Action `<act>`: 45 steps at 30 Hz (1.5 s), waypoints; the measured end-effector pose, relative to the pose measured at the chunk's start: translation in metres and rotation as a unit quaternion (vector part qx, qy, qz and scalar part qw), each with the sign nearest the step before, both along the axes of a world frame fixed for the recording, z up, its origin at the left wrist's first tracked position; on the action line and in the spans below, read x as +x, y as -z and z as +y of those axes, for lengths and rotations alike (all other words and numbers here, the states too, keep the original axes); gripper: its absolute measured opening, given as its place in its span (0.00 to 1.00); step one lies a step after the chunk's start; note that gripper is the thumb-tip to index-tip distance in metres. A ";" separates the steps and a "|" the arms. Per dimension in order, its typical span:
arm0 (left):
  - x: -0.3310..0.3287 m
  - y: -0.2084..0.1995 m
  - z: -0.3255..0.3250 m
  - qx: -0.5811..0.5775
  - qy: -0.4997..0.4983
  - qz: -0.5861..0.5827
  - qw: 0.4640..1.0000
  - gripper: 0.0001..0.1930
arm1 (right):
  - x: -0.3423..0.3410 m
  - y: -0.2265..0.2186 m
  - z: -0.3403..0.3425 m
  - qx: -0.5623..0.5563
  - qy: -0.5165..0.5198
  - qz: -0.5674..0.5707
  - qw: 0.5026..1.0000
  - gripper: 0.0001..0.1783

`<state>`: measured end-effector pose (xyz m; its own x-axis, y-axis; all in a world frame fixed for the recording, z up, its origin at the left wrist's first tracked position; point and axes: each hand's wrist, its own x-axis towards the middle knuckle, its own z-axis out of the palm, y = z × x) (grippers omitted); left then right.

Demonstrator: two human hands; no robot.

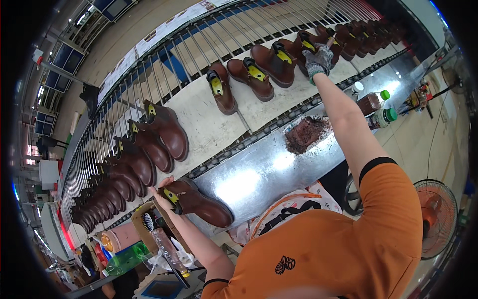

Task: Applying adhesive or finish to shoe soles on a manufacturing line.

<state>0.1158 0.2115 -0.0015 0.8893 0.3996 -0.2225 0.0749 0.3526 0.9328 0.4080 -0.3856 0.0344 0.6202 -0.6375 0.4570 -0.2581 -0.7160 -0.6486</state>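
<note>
Brown boots (149, 149) crowd the conveyor belt (209, 127) on both sides. The left hand (163, 192) has its grip wrapped around a glossy brown boot (201, 202) at the steel desk (259, 169) edge; the gloved right hand (317, 59) closes on a far boot (304, 44).

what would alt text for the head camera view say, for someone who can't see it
A person in an orange shirt leans over a conveyor belt lined with brown boots. The bare left hand grips a brown boot at the near metal edge, and the gloved right hand reaches to boots farther along the line. Bottles stand nearby.
</note>
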 end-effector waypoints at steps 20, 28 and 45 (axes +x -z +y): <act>0.019 -0.173 -0.216 0.290 0.216 -0.262 0.895 0.28 | -0.151 -0.277 0.004 -0.274 -0.506 -0.035 0.817 0.31; 0.012 -0.176 -0.313 0.136 0.401 -0.215 0.880 0.37 | -0.228 -0.234 0.051 -0.312 -0.601 -0.157 0.719 0.32; -0.046 -0.020 -0.265 0.092 -0.018 0.043 0.995 0.22 | -0.387 -0.019 0.082 0.663 -0.294 0.057 0.686 0.34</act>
<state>0.0698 -0.0538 0.0184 0.8543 0.4721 -0.2174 0.1477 0.1806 0.9724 0.0215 -0.3040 0.0538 0.9322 -0.0698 -0.3552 -0.2800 0.4830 -0.8296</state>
